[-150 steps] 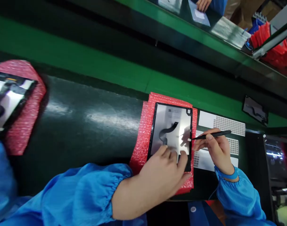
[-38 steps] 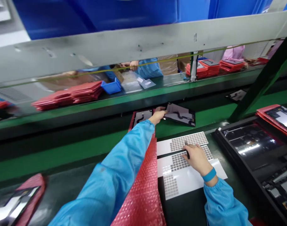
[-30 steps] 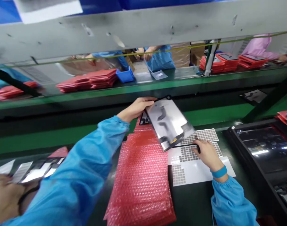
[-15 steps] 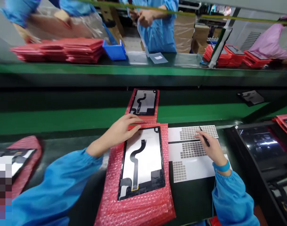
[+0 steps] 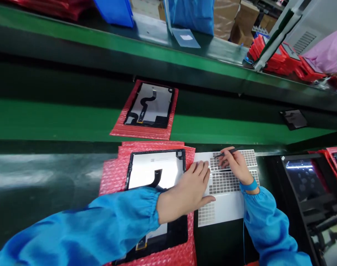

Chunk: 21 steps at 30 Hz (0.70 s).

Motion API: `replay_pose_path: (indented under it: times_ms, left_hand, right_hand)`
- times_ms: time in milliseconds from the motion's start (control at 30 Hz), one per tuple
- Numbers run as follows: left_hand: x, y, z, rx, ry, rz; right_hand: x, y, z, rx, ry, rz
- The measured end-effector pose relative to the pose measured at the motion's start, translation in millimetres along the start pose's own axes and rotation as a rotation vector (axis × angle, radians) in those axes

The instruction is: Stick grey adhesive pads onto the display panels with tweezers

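A tablet panel (image 5: pixel 154 170) with a black flex cable lies face down on red bubble wrap (image 5: pixel 115 173) in front of me. My left hand (image 5: pixel 189 190) reaches across its right side, fingers stretched flat onto the white sticker sheets (image 5: pixel 229 205). My right hand (image 5: pixel 234 164) is pinched on black tweezers (image 5: pixel 226 153), their tip on the top sheet's grid of small grey pads (image 5: pixel 250 157). My blue left sleeve hides the panel's lower part.
A second panel (image 5: pixel 150 105) on red wrap lies on the green conveyor behind. A black tray (image 5: pixel 306 184) stands to the right. Red wrapped stacks (image 5: pixel 279 61) and a person in blue are across the far bench. A small dark part (image 5: pixel 294 119) lies on the belt.
My left hand moved from the panel's top left corner across to the sticker sheets. My right hand stayed on the top sheet with the tweezers. The view tilted down.
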State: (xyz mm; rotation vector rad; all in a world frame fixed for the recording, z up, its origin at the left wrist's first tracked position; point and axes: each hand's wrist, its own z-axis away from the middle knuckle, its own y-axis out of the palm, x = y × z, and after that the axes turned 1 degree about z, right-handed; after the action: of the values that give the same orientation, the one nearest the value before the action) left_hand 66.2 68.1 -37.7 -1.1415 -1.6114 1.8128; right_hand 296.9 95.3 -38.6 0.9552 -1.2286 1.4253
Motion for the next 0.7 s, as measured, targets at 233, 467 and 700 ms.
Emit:
replay_pose_path:
  times_ms: [233,467,700]
  left_hand:
    - [-2.2,1.0,6.0,0.007,-0.014,0.046]
    - [-3.8,2.0,6.9,-0.002,-0.009,-0.011]
    - [-5.7,4.5,6.1,-0.024,-0.043,-0.014]
  right_hand:
    - [-12.5,-0.4,1.6,0.032,0.019,0.04]
    - [-7.7,1.2,2.5,0.054,0.019,0.124]
    - [-8.7,-0.7,0.7,0.095,0.045,0.114]
